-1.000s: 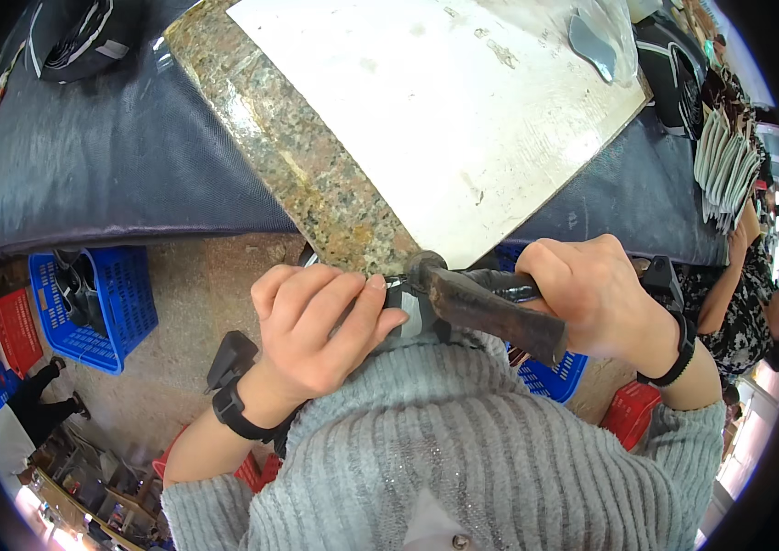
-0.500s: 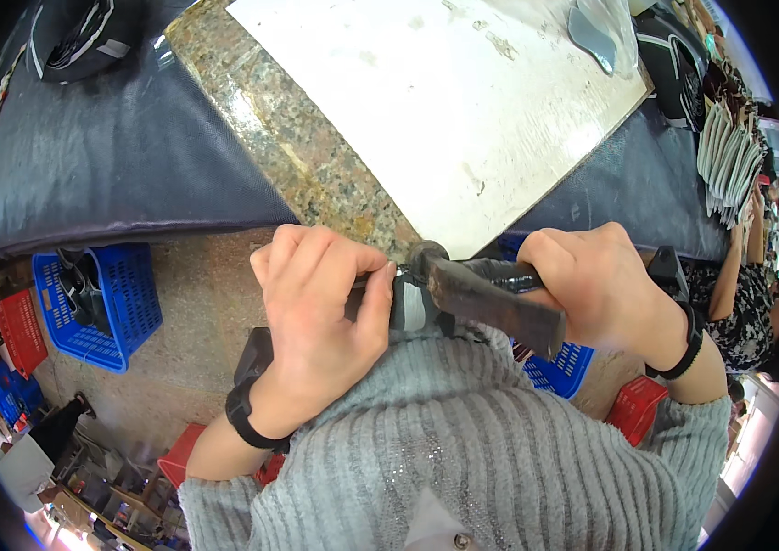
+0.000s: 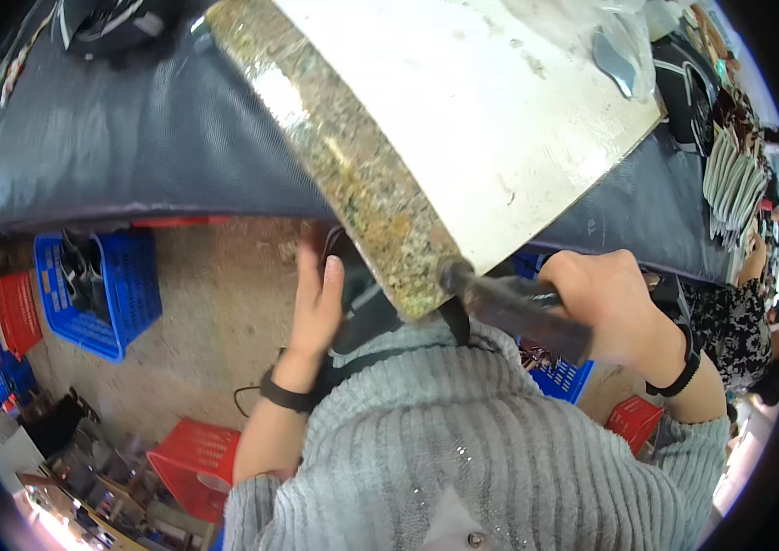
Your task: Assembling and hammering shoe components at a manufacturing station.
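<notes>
My right hand (image 3: pixel 614 298) is closed around the handle of a hammer. The worn dark hammer head (image 3: pixel 522 314) reaches left, its round face close to the near corner of a stone slab (image 3: pixel 353 165). Beside the slab's left edge is my left hand (image 3: pixel 316 317), thumb and fingers stretched upward and apart, slightly blurred. A black shoe piece with a grey stripe (image 3: pixel 362 298) lies against or close to that hand. The slab and my sweater hide part of it, so contact is hard to judge.
A white board (image 3: pixel 481 119) covers much of the slab, with a grey curved plate (image 3: pixel 613 62) on it. Dark padding (image 3: pixel 160 138) surrounds the slab. Blue basket (image 3: pixel 100 317) with shoes and red crate (image 3: pixel 192 468) stand left. Stacked pale pieces (image 3: pixel 735 179) and another person's arm (image 3: pixel 754 264) are right.
My left hand has left its pinch near the hammer face, moving left with its fingers opening. The black piece shows farther left. My right hand and hammer have shifted slightly lower and right.
</notes>
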A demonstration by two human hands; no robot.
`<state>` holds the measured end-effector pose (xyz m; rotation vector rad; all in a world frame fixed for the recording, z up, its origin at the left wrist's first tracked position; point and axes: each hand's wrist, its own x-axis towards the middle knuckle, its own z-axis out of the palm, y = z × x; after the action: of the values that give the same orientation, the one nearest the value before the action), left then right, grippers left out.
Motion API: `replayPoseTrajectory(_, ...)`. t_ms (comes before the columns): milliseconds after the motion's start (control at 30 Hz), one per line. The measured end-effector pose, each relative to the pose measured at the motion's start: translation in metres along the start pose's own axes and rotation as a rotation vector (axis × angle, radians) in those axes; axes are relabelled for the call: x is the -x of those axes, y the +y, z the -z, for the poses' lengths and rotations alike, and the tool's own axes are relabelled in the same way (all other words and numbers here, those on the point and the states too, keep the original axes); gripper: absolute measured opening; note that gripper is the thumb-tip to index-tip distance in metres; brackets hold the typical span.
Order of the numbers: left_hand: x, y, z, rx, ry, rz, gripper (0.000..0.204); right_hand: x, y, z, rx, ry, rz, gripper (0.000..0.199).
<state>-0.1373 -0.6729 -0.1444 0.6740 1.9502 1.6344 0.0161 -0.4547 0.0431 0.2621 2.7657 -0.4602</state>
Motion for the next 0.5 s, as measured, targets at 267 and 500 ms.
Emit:
replayPoseTrajectory(267,-0.005,0.074,0.085,-0.203,-0.741,0.344,0.022,0.003,0.010,0.006,-0.095,0.082,0.061,0.025)
replayPoseTrajectory(500,-0.054,0.159,0.040,-0.154,-1.062,0.040,0.022,-0.015,-0.004,-0.002,-1.199,0.148,0.067,0.032)
